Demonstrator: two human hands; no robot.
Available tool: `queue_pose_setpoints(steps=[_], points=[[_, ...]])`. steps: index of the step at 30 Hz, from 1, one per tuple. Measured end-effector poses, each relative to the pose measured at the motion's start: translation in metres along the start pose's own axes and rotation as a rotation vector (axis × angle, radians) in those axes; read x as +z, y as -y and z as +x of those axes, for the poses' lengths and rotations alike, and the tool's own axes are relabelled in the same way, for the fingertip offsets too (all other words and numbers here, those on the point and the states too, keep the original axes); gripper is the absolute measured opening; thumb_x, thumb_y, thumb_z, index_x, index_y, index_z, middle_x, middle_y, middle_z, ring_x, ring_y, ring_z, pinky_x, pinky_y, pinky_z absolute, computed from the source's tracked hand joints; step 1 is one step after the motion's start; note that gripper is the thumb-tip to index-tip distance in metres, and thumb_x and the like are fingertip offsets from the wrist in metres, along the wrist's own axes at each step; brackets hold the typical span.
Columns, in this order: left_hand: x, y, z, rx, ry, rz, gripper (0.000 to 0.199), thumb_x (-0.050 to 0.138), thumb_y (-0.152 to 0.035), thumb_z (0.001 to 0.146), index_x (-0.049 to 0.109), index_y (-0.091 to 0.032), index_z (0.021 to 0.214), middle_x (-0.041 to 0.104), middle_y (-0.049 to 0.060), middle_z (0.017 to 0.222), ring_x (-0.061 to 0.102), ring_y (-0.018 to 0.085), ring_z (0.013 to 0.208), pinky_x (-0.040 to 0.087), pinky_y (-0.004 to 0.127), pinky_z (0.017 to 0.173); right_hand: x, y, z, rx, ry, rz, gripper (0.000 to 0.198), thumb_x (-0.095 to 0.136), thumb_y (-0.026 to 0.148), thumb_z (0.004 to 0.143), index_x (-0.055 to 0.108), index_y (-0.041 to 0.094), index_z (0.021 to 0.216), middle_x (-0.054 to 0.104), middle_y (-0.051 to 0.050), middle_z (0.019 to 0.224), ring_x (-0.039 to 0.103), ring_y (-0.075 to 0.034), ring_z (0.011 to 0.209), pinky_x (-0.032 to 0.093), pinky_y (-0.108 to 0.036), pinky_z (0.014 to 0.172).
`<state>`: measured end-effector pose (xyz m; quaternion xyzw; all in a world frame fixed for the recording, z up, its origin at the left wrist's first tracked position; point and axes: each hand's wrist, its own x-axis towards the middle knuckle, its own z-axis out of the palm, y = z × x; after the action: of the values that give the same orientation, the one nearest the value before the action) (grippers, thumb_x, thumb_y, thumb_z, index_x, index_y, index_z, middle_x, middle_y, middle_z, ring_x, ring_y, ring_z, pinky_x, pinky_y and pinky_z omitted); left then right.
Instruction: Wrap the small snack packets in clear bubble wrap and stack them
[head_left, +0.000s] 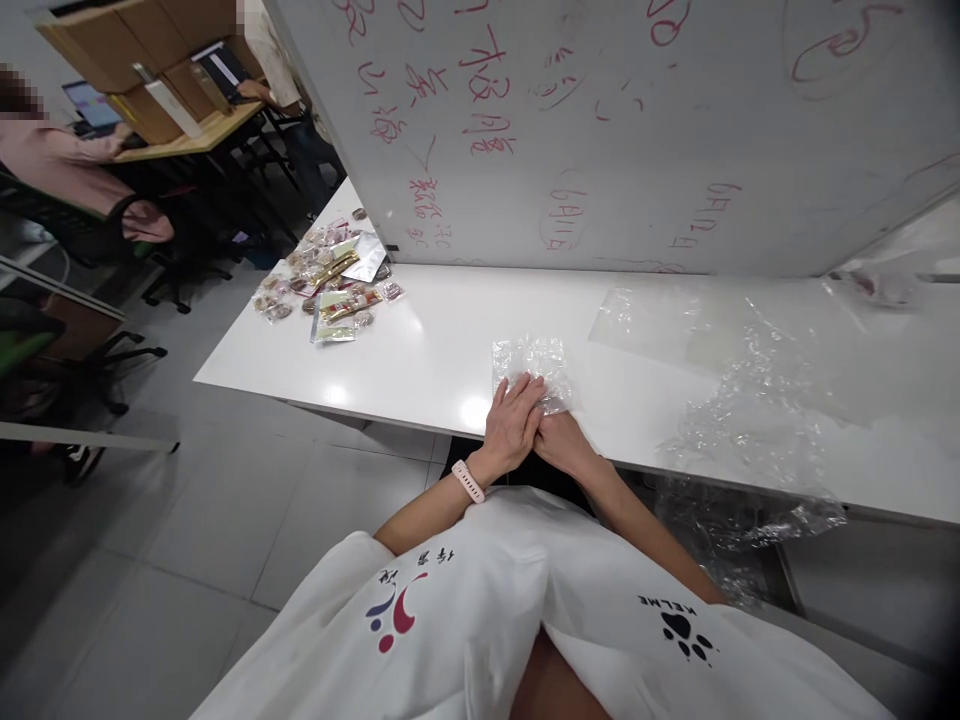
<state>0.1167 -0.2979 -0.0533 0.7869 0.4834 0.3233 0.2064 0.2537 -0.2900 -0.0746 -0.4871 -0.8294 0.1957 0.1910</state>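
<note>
Clear, crinkled plastic (527,356) — glossy — under a flat, unclenched left hand (513,424) (right hand (561,441): can't tell its grip).

Office, whiteboard (637,150), computer screen (91,103), wooden desk (223,128)

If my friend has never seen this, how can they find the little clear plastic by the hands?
Find the white table below the whiteboard. Come down toward the table's near edge, where the left hand partly covers a small clear plastic piece. It's far smaller than the crumpled plastic to its right.
</note>
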Motion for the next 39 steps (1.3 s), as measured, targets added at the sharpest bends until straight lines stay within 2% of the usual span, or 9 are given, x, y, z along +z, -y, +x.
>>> queue_pose_setpoints(steps=[5, 10, 15, 18, 23, 28, 32, 35, 39], points=[[-0.007, 0.012, 0.001, 0.03, 0.078, 0.123, 0.045, 0.025, -0.032, 0.106, 0.047, -0.023, 0.144, 0.048, 0.005, 0.154, 0.035, 0.019, 0.149, 0.027, 0.048, 0.124, -0.013, -0.002, -0.016, 0.011, -0.09, 0.138, 0.037, 0.042, 0.028, 0.096, 0.071, 0.022, 0.074, 0.069, -0.004, 0.068, 0.063, -0.019, 0.066, 0.051, -0.033, 0.069], [-0.013, 0.011, 0.01, 0.015, 0.105, 0.181, 0.04, 0.032, -0.032, 0.105, 0.057, -0.021, 0.133, 0.058, 0.007, 0.145, 0.045, 0.024, 0.142, 0.034, 0.047, 0.118, -0.03, 0.001, -0.04, 0.002, -0.442, 0.037, 0.03, 0.047, 0.031, 0.099, 0.068, 0.023, 0.119, 0.069, -0.01, 0.12, 0.061, -0.026, 0.119, 0.05, -0.044, 0.102], [-0.025, 0.003, 0.027, -0.084, 0.159, 0.121, 0.029, 0.048, -0.03, 0.097, 0.056, -0.019, 0.123, 0.068, 0.01, 0.124, 0.058, 0.027, 0.123, 0.042, 0.047, 0.108, -0.045, -0.012, -0.023, -0.179, -0.204, -0.06, 0.064, 0.051, 0.034, 0.097, 0.031, 0.021, 0.157, 0.039, -0.012, 0.159, 0.029, -0.029, 0.15, 0.033, -0.053, 0.118], [-0.042, 0.009, 0.036, -0.124, 0.233, -0.064, 0.028, 0.055, -0.034, 0.094, 0.055, -0.019, 0.117, 0.067, 0.011, 0.118, 0.061, 0.028, 0.116, 0.046, 0.048, 0.102, -0.045, -0.019, -0.001, -0.201, -0.074, -0.007, 0.067, 0.05, 0.033, 0.097, 0.025, 0.023, 0.159, 0.048, -0.011, 0.153, 0.047, -0.028, 0.139, 0.043, -0.05, 0.11], [-0.074, 0.039, 0.041, -0.076, 0.461, -0.477, 0.057, 0.077, -0.043, 0.078, 0.051, -0.022, 0.125, 0.059, 0.012, 0.131, 0.06, 0.025, 0.117, 0.051, 0.037, 0.094, -0.046, -0.022, 0.023, -0.08, -0.009, 0.012, 0.051, 0.047, 0.029, 0.097, 0.046, 0.025, 0.147, 0.063, -0.009, 0.137, 0.065, -0.027, 0.113, 0.053, -0.042, 0.089], [-0.067, 0.052, 0.056, -0.255, 0.244, -0.395, 0.034, 0.062, -0.049, 0.09, 0.055, -0.019, 0.104, 0.062, 0.004, 0.097, 0.057, 0.015, 0.084, 0.045, 0.027, 0.073, -0.061, -0.026, 0.052, 0.163, 0.056, 0.243, 0.048, 0.047, 0.051, 0.098, 0.052, 0.024, 0.137, 0.073, -0.004, 0.096, 0.067, -0.022, 0.079, 0.052, -0.036, 0.074], [-0.047, 0.051, 0.079, -0.451, 0.058, -0.047, 0.034, 0.046, -0.049, 0.099, 0.053, -0.018, 0.085, 0.058, 0.005, 0.086, 0.053, 0.016, 0.077, 0.038, 0.028, 0.067, -0.07, -0.031, 0.08, 0.338, 0.139, 0.423, 0.049, 0.046, 0.057, 0.097, 0.055, 0.021, 0.128, 0.071, -0.008, 0.106, 0.066, -0.02, 0.079, 0.05, -0.03, 0.064], [-0.041, 0.051, 0.09, -0.479, -0.012, 0.168, 0.031, 0.055, -0.048, 0.094, 0.057, -0.018, 0.097, 0.06, 0.013, 0.11, 0.055, 0.025, 0.104, 0.04, 0.031, 0.076, -0.071, -0.029, 0.092, 0.419, 0.13, 0.187, 0.048, 0.051, 0.056, 0.095, 0.058, 0.021, 0.127, 0.07, -0.009, 0.104, 0.065, -0.026, 0.09, 0.051, -0.035, 0.073], [-0.045, 0.053, 0.097, -0.535, 0.035, 0.126, 0.041, 0.059, -0.044, 0.092, 0.051, -0.017, 0.122, 0.062, 0.014, 0.118, 0.059, 0.027, 0.105, 0.042, 0.033, 0.079, -0.057, -0.02, 0.092, 0.202, -0.104, -0.117, 0.035, 0.051, 0.034, 0.098, 0.06, 0.021, 0.128, 0.064, -0.013, 0.126, 0.054, -0.031, 0.118, 0.047, -0.042, 0.092]])
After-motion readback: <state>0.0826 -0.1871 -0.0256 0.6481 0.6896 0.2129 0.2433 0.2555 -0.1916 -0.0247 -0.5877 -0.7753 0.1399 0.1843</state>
